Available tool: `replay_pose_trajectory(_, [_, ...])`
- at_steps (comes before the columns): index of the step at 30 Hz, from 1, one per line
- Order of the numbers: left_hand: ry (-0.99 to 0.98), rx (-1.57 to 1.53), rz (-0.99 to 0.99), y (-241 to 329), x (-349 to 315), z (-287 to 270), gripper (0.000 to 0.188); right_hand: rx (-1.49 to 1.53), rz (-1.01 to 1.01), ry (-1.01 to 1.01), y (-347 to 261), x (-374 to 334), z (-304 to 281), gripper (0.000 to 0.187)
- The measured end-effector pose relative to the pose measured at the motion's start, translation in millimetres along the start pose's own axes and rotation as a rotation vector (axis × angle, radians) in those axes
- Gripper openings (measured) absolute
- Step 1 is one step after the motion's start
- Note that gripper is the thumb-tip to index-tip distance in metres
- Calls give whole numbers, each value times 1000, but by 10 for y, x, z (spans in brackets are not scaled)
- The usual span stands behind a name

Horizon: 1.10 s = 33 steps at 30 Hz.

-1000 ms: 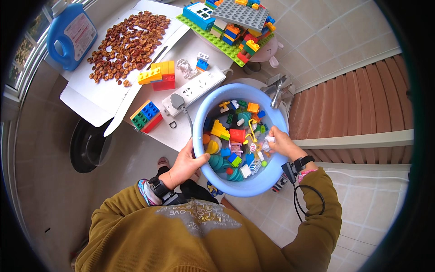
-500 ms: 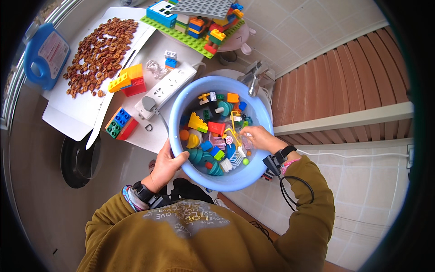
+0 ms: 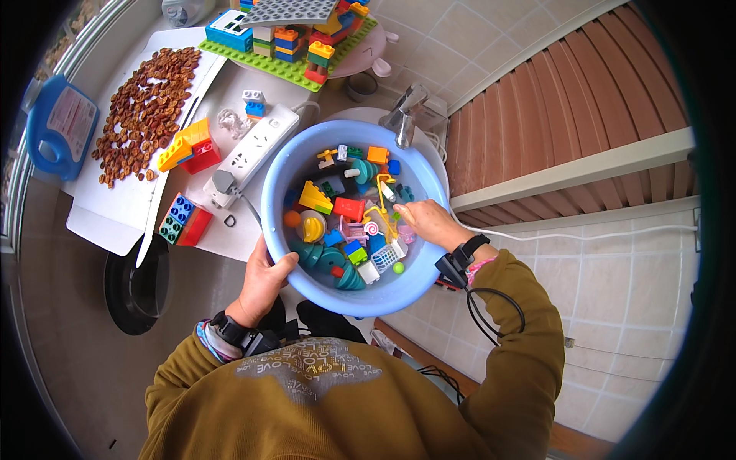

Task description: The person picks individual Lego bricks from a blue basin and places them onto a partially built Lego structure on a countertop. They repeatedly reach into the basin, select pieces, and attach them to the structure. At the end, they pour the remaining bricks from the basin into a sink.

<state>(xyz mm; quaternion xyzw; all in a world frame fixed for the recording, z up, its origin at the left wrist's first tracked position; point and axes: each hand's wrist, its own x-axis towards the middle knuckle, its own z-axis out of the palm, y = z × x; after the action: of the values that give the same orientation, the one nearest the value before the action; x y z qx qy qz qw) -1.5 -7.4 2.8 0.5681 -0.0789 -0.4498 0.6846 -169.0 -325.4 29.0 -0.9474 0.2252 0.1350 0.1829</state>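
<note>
- Head view: left hand (image 3: 264,280) still grips the blue basin (image 3: 280,172) rim, at the sink under the tap (image 3: 405,116).
- Right hand (image 3: 431,224) has slid from the rim inside, fingers loosely curled among wet toys (image 3: 349,222), gripping nothing visible.

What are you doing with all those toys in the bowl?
A person holds a blue basin full of small colourful toys and blocks. The left hand grips the near rim, and the right hand reaches inside among the toys. A tap stands at the far rim. More blocks and a white power strip lie on the table beside it.
</note>
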Motion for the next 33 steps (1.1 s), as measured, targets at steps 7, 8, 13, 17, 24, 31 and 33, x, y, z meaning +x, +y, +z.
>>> replay_pose_trajectory(7, [-35, 78, -52, 62, -24, -46, 51, -90, -22, 286, 143, -30, -2, 36])
replay_pose_trajectory(8, [-29, 86, -50, 59, -25, -45, 50, -103, -10, 344, 205, -38, -41, 32])
replay_pose_trajectory(13, [-49, 86, -25, 29, -6, -45, 48, -168, 176, 456, 569, -240, -121, 27])
replay_pose_trajectory(17, [-63, 77, -16, 23, 19, -42, 47, 108, 286, 430, 773, -350, 38, 43])
replay_pose_trajectory(24, [-18, -26, 0, 128, -28, 127, 51, 519, 216, 480, 797, -375, 304, 56])
replay_pose_trajectory(31, [-19, -134, -6, 215, -67, 224, 46, 63, 105, 495, 643, -335, -40, 42])
replay_pose_trajectory(33, [-2, -127, -4, 215, -63, 230, 46, 73, -32, 486, 538, -212, -140, 43])
